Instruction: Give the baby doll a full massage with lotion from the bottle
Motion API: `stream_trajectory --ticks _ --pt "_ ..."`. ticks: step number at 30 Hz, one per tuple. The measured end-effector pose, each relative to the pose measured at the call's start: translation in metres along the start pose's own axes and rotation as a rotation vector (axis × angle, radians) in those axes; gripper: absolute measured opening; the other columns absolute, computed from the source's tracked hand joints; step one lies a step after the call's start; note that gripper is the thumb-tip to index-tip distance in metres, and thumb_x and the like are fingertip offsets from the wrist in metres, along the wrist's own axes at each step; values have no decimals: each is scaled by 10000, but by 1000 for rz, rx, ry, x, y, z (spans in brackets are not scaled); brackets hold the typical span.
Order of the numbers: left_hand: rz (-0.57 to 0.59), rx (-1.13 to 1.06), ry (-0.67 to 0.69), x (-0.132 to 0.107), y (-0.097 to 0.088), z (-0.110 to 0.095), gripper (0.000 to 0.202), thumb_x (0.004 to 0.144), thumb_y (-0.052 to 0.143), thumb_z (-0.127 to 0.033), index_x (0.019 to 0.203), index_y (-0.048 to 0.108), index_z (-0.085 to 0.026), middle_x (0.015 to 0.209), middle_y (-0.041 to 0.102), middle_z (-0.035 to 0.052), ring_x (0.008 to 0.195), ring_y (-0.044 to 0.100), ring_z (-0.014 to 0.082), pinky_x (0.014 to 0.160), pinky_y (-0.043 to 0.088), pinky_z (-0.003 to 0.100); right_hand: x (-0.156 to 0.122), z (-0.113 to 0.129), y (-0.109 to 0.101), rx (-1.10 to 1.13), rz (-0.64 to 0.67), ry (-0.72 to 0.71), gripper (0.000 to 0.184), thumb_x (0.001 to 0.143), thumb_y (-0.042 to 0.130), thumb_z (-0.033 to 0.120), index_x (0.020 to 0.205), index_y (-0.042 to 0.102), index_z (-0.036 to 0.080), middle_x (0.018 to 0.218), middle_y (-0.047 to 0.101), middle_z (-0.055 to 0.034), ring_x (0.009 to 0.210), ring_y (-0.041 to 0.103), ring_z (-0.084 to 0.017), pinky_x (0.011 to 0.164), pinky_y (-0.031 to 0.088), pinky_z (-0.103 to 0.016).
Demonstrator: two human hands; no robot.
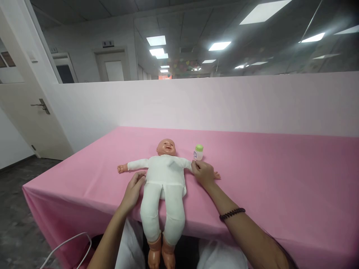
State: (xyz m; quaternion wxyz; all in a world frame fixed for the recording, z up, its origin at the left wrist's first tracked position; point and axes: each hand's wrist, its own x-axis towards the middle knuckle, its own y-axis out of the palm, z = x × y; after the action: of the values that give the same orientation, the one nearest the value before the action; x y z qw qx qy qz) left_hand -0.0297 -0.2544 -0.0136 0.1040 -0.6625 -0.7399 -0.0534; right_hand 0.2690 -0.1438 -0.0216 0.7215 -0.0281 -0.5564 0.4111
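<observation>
I watch a doll with a shiny moulded head and soft white cloth body (168,170) lie face-up, its legs hanging over the near edge of a table draped in smooth pink cloth (266,175). My left hand (135,190) rests along its side, fingers extended, gripping nothing. My right hand (203,173) curls, fingertips together, at its sleeve (187,164); I cannot tell whether cloth is pinched. Just beyond stands a small translucent, green-lidded jar (198,153). A flat white half-wall (210,104) backs the far edge.

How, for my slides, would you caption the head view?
Doll on pink cloth; left hand beside its torso, right hand at its sleeve.
</observation>
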Motion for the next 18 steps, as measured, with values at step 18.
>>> stream_trajectory --ticks 18 --pt "43 1 10 3 -1 7 340 842 644 -423 1104 614 -208 1191 650 69 1140 588 254 1010 427 386 4 -7 -7 -79 161 6 420 885 440 332 503 443 156 489 471 -32 482 331 -101 534 188 -271"
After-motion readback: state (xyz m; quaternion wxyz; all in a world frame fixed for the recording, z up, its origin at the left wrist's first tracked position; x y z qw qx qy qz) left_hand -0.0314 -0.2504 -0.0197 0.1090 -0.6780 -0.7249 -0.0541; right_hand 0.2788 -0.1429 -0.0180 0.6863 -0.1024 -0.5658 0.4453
